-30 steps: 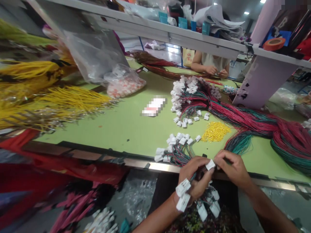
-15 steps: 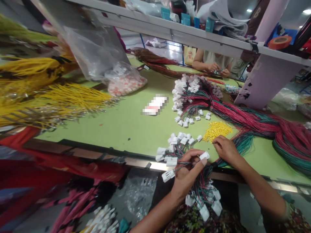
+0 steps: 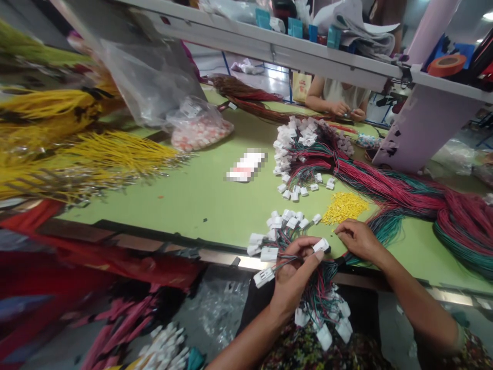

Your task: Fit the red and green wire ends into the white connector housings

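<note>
While your left hand (image 3: pixel 295 277) closes on a white plastic connector (image 3: pixel 321 245), its fingers pinching it at the tips, a wire harness (image 3: pixel 319 295) hangs below. Your right hand (image 3: pixel 360 240), half-open with no visible grip, sits just beside that connector. Next, on the green tabletop (image 3: pixel 192 205): one heap of white-ended leads (image 3: pixel 283 231), loose yellow parts (image 3: pixel 344 208), a long red-and-green wire bundle (image 3: pixel 400 185). Farthest: a co-worker's hands (image 3: pixel 341 109).
</note>
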`<move>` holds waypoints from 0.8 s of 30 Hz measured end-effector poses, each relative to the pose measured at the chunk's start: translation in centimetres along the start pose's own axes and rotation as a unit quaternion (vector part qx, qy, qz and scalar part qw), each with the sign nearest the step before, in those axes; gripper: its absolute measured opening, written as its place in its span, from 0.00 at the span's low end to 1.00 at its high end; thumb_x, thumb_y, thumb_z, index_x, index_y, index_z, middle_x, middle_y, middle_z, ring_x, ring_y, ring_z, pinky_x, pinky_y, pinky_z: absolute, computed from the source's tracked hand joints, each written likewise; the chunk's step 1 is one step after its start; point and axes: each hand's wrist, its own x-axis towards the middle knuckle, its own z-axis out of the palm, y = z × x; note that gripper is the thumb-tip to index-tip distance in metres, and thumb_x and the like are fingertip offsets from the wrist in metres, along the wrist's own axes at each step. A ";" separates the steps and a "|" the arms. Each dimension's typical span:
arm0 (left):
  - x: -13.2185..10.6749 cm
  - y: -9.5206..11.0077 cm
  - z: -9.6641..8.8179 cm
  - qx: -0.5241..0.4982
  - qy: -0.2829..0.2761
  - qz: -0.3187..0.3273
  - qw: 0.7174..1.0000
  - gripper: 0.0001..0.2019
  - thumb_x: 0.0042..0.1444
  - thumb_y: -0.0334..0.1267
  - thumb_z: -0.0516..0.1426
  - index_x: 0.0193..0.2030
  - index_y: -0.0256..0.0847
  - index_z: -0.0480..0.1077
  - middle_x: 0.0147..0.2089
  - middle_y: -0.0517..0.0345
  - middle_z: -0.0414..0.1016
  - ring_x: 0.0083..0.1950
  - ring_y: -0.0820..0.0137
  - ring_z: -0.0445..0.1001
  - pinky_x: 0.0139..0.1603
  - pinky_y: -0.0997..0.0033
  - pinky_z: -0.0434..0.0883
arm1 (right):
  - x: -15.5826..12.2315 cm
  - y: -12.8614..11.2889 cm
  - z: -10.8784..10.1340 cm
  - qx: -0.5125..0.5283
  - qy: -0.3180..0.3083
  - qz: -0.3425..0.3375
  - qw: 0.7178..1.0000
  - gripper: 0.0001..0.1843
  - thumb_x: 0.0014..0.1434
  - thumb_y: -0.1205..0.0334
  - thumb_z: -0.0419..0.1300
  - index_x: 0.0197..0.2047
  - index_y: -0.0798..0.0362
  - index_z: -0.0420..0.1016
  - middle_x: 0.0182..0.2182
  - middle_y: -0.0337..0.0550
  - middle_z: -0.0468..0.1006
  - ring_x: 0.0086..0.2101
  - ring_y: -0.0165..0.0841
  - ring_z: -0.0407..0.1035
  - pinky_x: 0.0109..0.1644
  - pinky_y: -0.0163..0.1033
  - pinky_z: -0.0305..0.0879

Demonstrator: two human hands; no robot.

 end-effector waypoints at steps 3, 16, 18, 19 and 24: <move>0.1 0.0 0.1 -0.020 0.004 -0.013 1.000 0.09 0.52 0.40 0.66 0.40 0.42 0.79 0.25 0.63 0.67 0.26 0.73 0.63 0.27 0.73 0.62 | 0.2 0.0 -0.2 0.003 0.002 -0.009 1.000 0.09 0.60 0.73 0.60 0.38 0.53 0.81 0.33 0.41 0.78 0.34 0.33 0.71 0.40 0.37 0.65; 0.0 0.0 0.1 -0.043 -0.007 -0.016 0.999 0.09 0.53 0.38 0.67 0.41 0.43 0.80 0.29 0.61 0.76 0.30 0.71 0.72 0.33 0.72 0.72 | 0.0 -1.8 -0.4 0.070 0.043 -0.035 0.996 0.05 0.63 0.66 0.62 0.37 0.53 0.80 0.32 0.41 0.78 0.34 0.33 0.72 0.39 0.37 0.68; -0.1 0.0 0.1 -0.034 -0.011 -0.007 0.999 0.09 0.53 0.38 0.68 0.41 0.42 0.80 0.35 0.57 0.81 0.34 0.68 0.76 0.38 0.69 0.75 | -1.1 -3.8 -1.0 0.143 0.079 -0.024 0.986 0.05 0.63 0.63 0.63 0.38 0.53 0.80 0.32 0.41 0.78 0.32 0.32 0.71 0.33 0.35 0.67; -0.1 0.0 0.0 -0.030 -0.011 -0.002 0.999 0.09 0.53 0.38 0.68 0.41 0.42 0.80 0.36 0.56 0.82 0.36 0.67 0.77 0.40 0.68 0.76 | -1.7 -4.8 -1.3 0.172 0.088 -0.025 0.981 0.05 0.64 0.62 0.63 0.38 0.53 0.80 0.32 0.41 0.78 0.30 0.31 0.70 0.32 0.35 0.66; -0.2 0.0 0.0 -0.001 -0.014 0.027 1.000 0.09 0.52 0.37 0.69 0.41 0.43 0.81 0.37 0.56 0.84 0.38 0.67 0.80 0.43 0.68 0.78 | -4.1 -8.6 -2.0 0.166 0.114 -0.085 0.976 0.04 0.65 0.67 0.62 0.39 0.51 0.79 0.34 0.41 0.77 0.33 0.32 0.71 0.35 0.36 0.69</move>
